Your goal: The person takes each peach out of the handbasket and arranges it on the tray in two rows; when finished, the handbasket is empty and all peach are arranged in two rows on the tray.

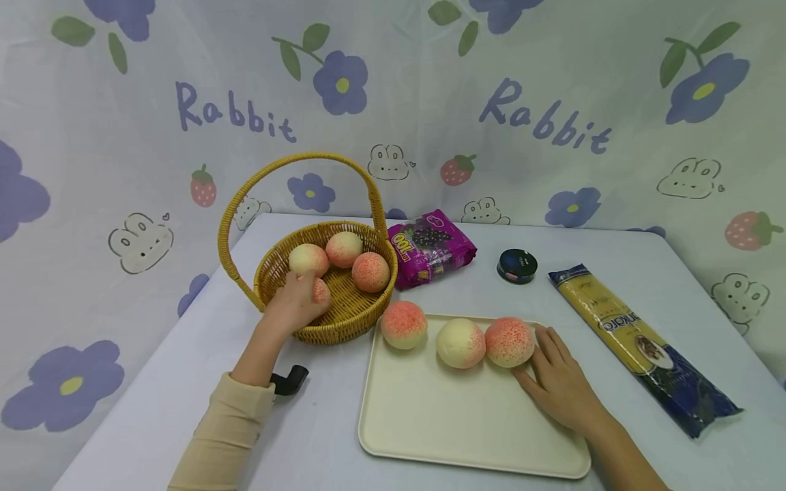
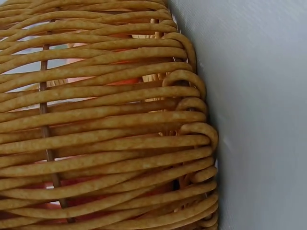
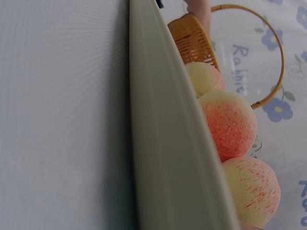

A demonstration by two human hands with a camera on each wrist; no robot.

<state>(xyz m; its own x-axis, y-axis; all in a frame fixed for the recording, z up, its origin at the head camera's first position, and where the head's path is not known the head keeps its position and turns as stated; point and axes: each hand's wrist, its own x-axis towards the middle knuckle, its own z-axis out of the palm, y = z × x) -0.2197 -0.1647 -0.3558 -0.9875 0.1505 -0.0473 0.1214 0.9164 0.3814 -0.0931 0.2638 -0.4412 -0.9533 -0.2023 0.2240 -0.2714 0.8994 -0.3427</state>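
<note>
My left hand (image 1: 293,304) reaches over the near-left rim of a wicker basket (image 1: 348,332) and grips a peach (image 1: 321,292), partly hidden by the fingers. Other peaches in the basket are a pale one (image 1: 308,260), one at the back (image 1: 344,249) and a redder one (image 1: 371,272). On the cream tray (image 1: 454,423) sit a peach (image 1: 403,324) at the left corner, a paler peach (image 1: 460,343) and a red-speckled peach (image 1: 510,341). My right hand (image 1: 561,382) lies over the tray's right edge, extended fingertips beside the speckled peach. Basket weave (image 2: 105,115) fills most of the left wrist view.
Behind the tray are a purple grape-print packet (image 1: 432,247) and a small dark tin (image 1: 517,265). A long blue and gold pasta packet (image 1: 638,344) lies at the right. Near my left wrist is a black object (image 1: 290,380). The basket's tall handle (image 1: 301,157) arches up.
</note>
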